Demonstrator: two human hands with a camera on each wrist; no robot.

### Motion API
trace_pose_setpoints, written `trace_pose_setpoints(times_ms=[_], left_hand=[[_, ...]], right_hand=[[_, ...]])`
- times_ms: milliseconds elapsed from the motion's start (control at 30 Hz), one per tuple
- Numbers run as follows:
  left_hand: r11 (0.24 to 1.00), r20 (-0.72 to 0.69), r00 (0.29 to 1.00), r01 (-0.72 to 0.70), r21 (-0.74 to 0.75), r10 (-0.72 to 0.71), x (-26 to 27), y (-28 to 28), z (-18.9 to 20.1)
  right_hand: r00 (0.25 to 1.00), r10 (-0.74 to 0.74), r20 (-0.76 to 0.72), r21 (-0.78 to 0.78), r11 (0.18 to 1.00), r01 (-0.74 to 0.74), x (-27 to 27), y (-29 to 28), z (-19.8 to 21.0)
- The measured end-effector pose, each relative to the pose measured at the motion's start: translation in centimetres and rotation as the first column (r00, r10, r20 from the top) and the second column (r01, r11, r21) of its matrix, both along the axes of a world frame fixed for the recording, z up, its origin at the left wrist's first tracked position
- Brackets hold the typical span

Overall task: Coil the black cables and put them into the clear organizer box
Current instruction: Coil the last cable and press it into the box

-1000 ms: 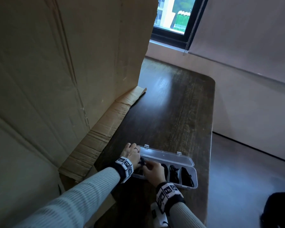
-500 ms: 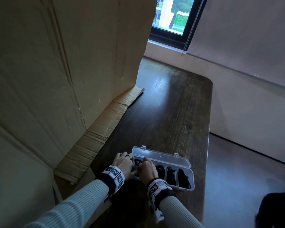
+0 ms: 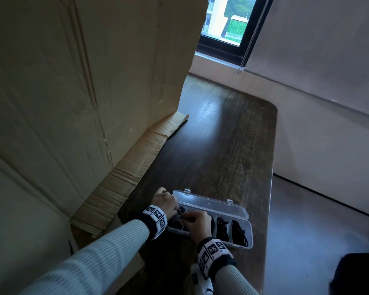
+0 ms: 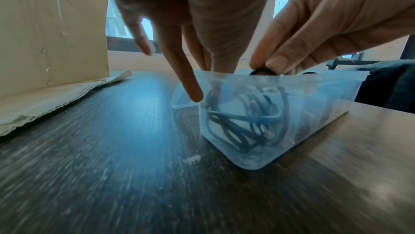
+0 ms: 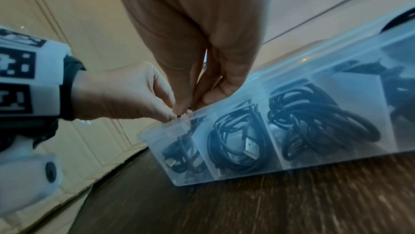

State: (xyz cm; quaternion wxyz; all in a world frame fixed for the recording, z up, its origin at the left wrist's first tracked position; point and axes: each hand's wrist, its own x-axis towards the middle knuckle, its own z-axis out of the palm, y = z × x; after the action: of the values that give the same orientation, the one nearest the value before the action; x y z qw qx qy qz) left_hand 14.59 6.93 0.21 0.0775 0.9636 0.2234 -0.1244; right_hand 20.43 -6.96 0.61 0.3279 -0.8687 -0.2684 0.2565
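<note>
Step in hand: tucking the last coiled black cable point(image 4: 244, 122) into the end compartment of the clear organizer box point(image 3: 242, 245); a judgement from how things lie.
Left grip: the left hand point(image 3: 166, 202) reaches down at the box's end, its fingers point(image 4: 189, 85) straight, one fingertip on the outside of the end wall, others dipping inside onto the coil; it clamps on nothing.
Right grip: the right hand point(image 3: 197, 223), just beside the left, has thumb and forefinger pinched together on a loop of the cable at the box rim.
Where the cable is: mostly down in the compartment under both grips, one loop standing above the rim.
Other cables: coils point(image 5: 233, 142) already lie in the compartments to the right of the grips.
Lid: the lid point(image 3: 211, 204) lies open beyond the grips, flat on the surface point(image 3: 211, 145).
Doing it well: hold the coil down with the left fingers while the right feeds the raised loop below the rim, so it cannot spring out.
Risk: the light box may slide on the surface; bracing the end wall should help.
Nearby: cardboard point(image 3: 73, 103) stands left of the grips.
</note>
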Motion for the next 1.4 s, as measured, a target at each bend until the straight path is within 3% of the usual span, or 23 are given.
trace_pose_setpoints(times_ms=[200,300,567,700,767,833,867,1033,1167,1267,1400], left_hand=[[0.998,0.044,0.997,-0.058,-0.036,0.059,-0.1,-0.4,0.3],[1.000,0.016,1.000,0.017,0.017,-0.018,-0.7,-1.6,-0.2],[0.979,-0.091,0.996,0.038,0.201,-0.020,-0.5,-2.5,0.0],[0.993,-0.037,0.997,0.064,0.102,-0.061,-0.9,-2.1,0.3],[0.988,0.143,0.982,-0.106,-0.108,0.121,-1.2,-1.0,0.5],[0.919,0.263,0.907,-0.242,-0.311,0.328,-1.3,-0.1,0.9],[0.888,0.258,0.887,-0.277,-0.367,0.383,-1.1,0.3,0.9],[0.669,-0.041,0.843,-0.454,-0.589,0.536,0.4,0.6,-0.6],[0.554,-0.068,0.779,-0.502,-0.664,0.624,0.9,0.5,-1.5],[0.528,0.029,0.753,-0.431,-0.732,0.657,0.5,0.4,-1.9],[0.452,0.191,0.653,-0.258,-0.854,0.733,-0.7,0.8,-2.0]], right_hand=[[1.000,-0.013,-0.009,-0.015,1.000,0.013,0.4,0.7,0.6],[0.999,-0.031,-0.018,-0.027,0.999,0.031,0.5,0.8,0.4],[0.998,-0.057,0.005,-0.088,0.994,0.058,0.3,1.4,0.1],[0.995,-0.036,0.094,-0.236,0.970,0.058,-0.2,2.2,-0.1],[0.982,0.049,0.183,-0.325,0.946,0.014,-0.5,2.5,-0.5],[0.973,0.099,0.210,-0.366,0.930,-0.016,-0.7,2.6,-0.8],[0.970,0.118,0.211,-0.386,0.922,-0.028,-0.7,2.7,-1.0],[0.968,0.238,0.079,-0.367,0.910,-0.194,-0.2,2.1,-0.6],[0.936,0.352,-0.003,-0.200,0.917,-0.346,1.3,-0.4,0.9],[0.966,0.259,0.017,-0.054,0.965,-0.258,3.3,-3.4,2.0],[0.999,-0.030,-0.015,0.092,0.995,0.031,6.5,-7.3,2.8]])
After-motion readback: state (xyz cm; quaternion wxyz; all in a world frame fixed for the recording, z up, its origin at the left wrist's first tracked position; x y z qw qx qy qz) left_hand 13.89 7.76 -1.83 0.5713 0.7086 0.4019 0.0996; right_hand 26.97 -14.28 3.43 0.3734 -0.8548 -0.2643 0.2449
